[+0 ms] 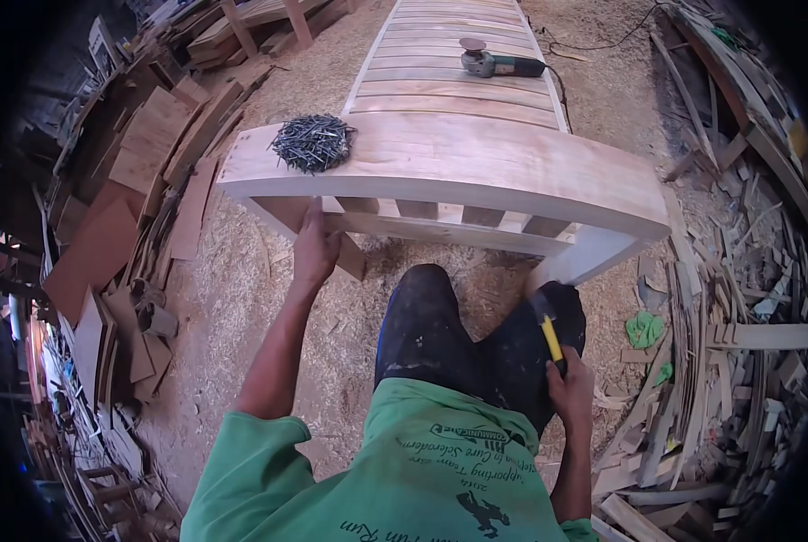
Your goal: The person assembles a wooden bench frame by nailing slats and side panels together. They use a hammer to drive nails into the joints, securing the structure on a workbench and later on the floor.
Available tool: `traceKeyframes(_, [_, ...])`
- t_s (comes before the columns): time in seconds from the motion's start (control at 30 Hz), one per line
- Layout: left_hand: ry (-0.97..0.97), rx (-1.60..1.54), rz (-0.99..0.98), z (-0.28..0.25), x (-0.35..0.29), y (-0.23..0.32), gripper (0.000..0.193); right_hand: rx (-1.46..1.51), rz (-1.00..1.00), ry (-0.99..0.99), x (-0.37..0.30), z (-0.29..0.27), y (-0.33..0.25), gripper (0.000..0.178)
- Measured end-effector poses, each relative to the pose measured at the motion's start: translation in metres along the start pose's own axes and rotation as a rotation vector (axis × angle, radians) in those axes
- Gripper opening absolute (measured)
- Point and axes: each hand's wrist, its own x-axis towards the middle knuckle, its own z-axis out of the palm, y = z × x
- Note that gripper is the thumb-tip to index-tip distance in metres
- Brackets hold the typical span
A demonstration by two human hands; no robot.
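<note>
In front of my knees stands a pale wooden frame with a broad curved top board (476, 167). Slats (417, 210) and a lower rail (449, 232) show beneath that board. My left hand (316, 253) is at the frame's left side, its index finger stretched up to the board's lower edge and the thumb apart. Just above it, a heap of dark nails (312, 143) lies on the board. Beside my right thigh, my right hand (571, 387) is wrapped round the black grip of a yellow-handled hammer (550, 336). The hammer's head is near my right knee.
Beyond the board, an angle grinder (499, 63) with a cord rests on a long slatted panel (458, 90). Sawdust covers the floor (232, 298). Stacked boards (156, 135) line the left; wood offcuts (675, 434) and a green rag (643, 330) lie at right.
</note>
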Motion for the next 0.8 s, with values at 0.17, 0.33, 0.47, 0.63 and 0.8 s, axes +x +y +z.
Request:
traceKeyframes(0.17, [-0.252, 0.229, -0.009, 0.017, 0.021, -0.013, 0.075, -0.067, -0.08, -0.008, 0.003, 0.0, -0.009, 0.03])
traceKeyframes(0.33, [-0.283, 0.182, -0.156, 0.013, 0.034, 0.024, 0.032, -0.082, -0.074, -0.006, -0.004, -0.004, -0.012, 0.03])
traceKeyframes(0.47, [-0.167, 0.059, -0.026, 0.013, 0.035, 0.011, 0.024, -0.139, -0.091, -0.016, -0.004, 0.001, -0.011, 0.034])
traceKeyframes(0.63, [-0.155, 0.073, -0.036, 0.014, 0.035, 0.011, 0.022, -0.119, -0.119, 0.006, -0.005, 0.002, -0.008, 0.033])
traceKeyframes(0.8, [-0.157, 0.127, -0.042, 0.012, 0.036, 0.016, 0.022, 0.004, -0.094, 0.054, -0.009, 0.007, 0.0, 0.031])
